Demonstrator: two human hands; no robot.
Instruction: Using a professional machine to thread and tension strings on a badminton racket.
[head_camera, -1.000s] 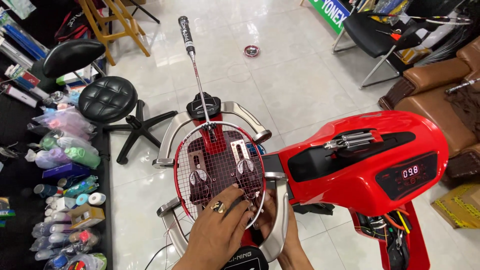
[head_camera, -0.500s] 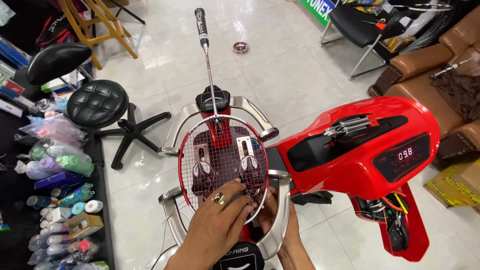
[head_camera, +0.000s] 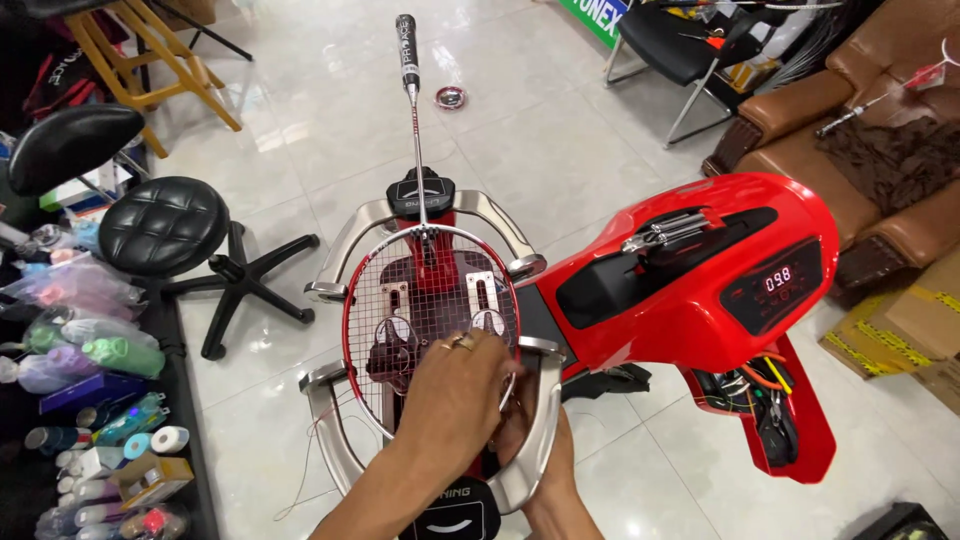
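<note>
One badminton racket (head_camera: 425, 300) lies flat in the red stringing machine (head_camera: 700, 290). Its long line runs away from the person, with the black grip far off and the round head close. The left hand (head_camera: 455, 410) rests on top of the strings with its fingers bent; I cannot tell if it pinches a string. The right hand (head_camera: 540, 450) sits under the frame, mostly hidden, so I cannot tell its grip. Two black stools (head_camera: 165, 225) stand to the left. One green sign (head_camera: 595, 15) leans at the far wall. Brown cardboard boxes (head_camera: 905, 330) with yellow tape sit at the right.

Red racket frame (head_camera: 352, 300), red machine (head_camera: 690, 280) (black panels), black stool (head_camera: 163, 222)
</note>
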